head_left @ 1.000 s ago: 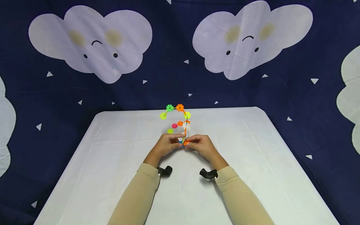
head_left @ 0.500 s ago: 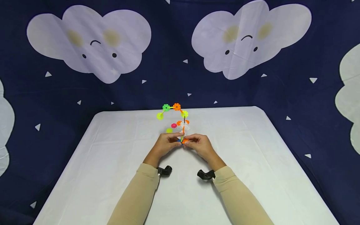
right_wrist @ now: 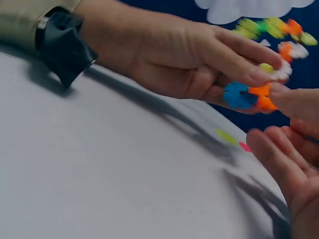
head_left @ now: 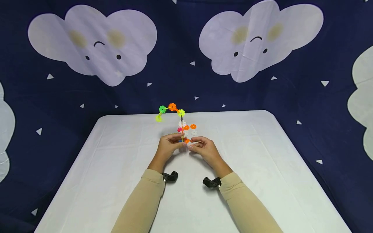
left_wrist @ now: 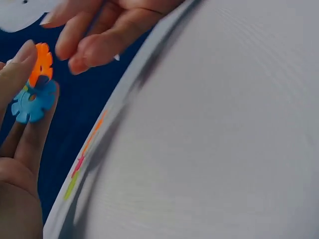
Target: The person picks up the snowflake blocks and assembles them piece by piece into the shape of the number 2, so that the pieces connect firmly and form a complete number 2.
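Bright plastic: notched discs, slotted edge to edge into a chain (head_left: 181, 113).

Head view: chain held up off the desk (head_left: 186, 200), its top bending over toward the left hand's side. Left hand (head_left: 167, 145) pinches the chain near its lower end; right hand (head_left: 203, 147) is just beside that end, opposite. Beyond the chain lie a loose orange disc (head_left: 193, 126) and a pink disc (head_left: 179, 129).

Left wrist view: chain's lower end shows a blue disc (left_wrist: 36, 102) joined to an orange end disc (left_wrist: 41, 64), left thumb and fingers gripping there. Right fingers are loosely bent, holding nothing, near the chain but apart.

Right wrist view: chain's upper discs blurred; cannot tell how deep the slots sit. Right thumb overlaps the orange end disc; contact unclear from here.

Judgement: step appears to be steadying the chain from below. Best pinch close to the joint and turn slowly; jerks may twist the thin column or pop a slot.
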A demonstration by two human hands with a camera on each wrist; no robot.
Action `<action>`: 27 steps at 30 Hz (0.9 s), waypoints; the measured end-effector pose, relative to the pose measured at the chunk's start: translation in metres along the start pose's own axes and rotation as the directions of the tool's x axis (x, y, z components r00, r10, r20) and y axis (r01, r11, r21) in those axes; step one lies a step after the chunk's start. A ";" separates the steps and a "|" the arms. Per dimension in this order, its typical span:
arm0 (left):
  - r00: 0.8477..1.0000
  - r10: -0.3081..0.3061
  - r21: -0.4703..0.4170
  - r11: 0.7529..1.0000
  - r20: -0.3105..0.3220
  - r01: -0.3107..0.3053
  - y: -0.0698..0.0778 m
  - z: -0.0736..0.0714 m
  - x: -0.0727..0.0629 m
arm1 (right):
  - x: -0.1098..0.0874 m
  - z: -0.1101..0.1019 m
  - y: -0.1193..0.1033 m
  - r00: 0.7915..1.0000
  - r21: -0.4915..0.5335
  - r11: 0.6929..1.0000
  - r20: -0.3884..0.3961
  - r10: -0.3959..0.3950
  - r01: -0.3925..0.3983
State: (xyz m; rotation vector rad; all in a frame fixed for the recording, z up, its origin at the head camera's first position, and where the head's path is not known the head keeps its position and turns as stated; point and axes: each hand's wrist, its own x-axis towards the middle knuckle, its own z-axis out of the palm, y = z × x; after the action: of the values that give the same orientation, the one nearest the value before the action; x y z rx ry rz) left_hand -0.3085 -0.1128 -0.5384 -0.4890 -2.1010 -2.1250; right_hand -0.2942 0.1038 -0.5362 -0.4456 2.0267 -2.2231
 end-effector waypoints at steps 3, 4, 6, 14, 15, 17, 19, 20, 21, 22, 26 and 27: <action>0.997 0.017 -0.053 0.998 -0.077 -0.021 0.000 -0.003 0.001 | 0.003 -0.003 -0.001 0.999 -0.019 1.000 -0.053 0.002 -0.003; 0.995 0.017 -0.064 0.998 -0.100 -0.023 -0.001 -0.004 0.002 | 0.005 -0.004 -0.001 0.996 -0.044 0.999 -0.086 0.002 -0.006; 0.991 0.023 -0.084 0.996 -0.134 -0.035 -0.001 -0.006 0.003 | 0.010 -0.008 0.000 0.986 -0.130 0.991 -0.165 -0.006 -0.015; 0.983 0.030 -0.089 0.995 -0.179 -0.046 -0.001 -0.011 0.004 | 0.033 -0.018 0.005 0.972 -0.593 0.805 -0.207 -0.110 -0.035; 0.983 0.027 -0.083 0.996 -0.179 -0.043 -0.001 -0.011 0.004 | 0.036 -0.019 0.006 0.979 -0.645 0.764 -0.161 -0.122 -0.011; 0.984 0.024 -0.071 0.997 -0.178 -0.037 -0.002 -0.011 0.004 | 0.044 -0.019 0.008 0.987 -0.739 0.671 -0.062 -0.146 0.053; 0.986 0.021 -0.072 0.997 -0.166 -0.033 -0.003 -0.010 0.004 | 0.051 -0.018 0.009 0.985 -0.802 0.586 0.016 -0.169 0.114; 0.987 0.019 -0.076 0.997 -0.158 -0.032 -0.003 -0.010 0.004 | 0.054 -0.017 0.010 0.984 -0.819 0.557 0.040 -0.176 0.133; 0.989 0.020 -0.075 0.997 -0.149 -0.031 -0.004 -0.009 0.004 | 0.056 -0.016 0.010 0.982 -0.833 0.534 0.053 -0.183 0.145; 0.990 0.020 -0.075 0.997 -0.142 -0.031 -0.005 -0.009 0.004 | 0.058 -0.016 0.011 0.981 -0.842 0.518 0.057 -0.188 0.148; 0.992 0.017 -0.067 0.997 -0.124 -0.025 -0.006 -0.007 0.003 | 0.061 -0.013 0.015 0.982 -0.840 0.528 0.026 -0.190 0.124; 0.992 0.017 -0.063 0.998 -0.123 -0.025 -0.006 -0.006 0.003 | 0.060 -0.013 0.016 0.981 -0.836 0.535 0.022 -0.194 0.125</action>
State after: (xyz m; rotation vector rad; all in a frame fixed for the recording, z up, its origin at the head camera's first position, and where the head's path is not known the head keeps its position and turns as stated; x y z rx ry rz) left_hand -0.3142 -0.1185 -0.5430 -0.3747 -1.9588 -2.1584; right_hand -0.3573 0.0983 -0.5436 -0.6307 3.1149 -1.1342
